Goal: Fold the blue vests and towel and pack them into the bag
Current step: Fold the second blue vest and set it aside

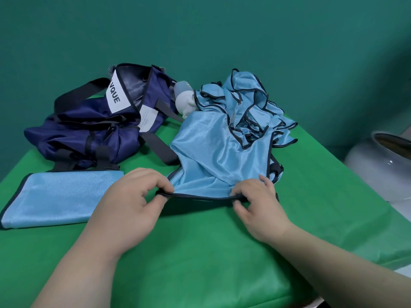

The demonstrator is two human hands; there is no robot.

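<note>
I am looking into a plain indoor room laid out as a staged work station, more a recording set than a home or a shop. The wall [222, 30] behind is one flat teal surface. The table [200, 252] in front of me is wrapped in a smooth bright green cloth [333, 207] that creases where it drops over the right edge. Sports kit lies on it: a navy bag [89, 134], a heap of blue vests [233, 134] and a white bottle [184, 101]. A large pale glazed pot [378, 170] with a dark rim stands just beside the table on the right.
</note>
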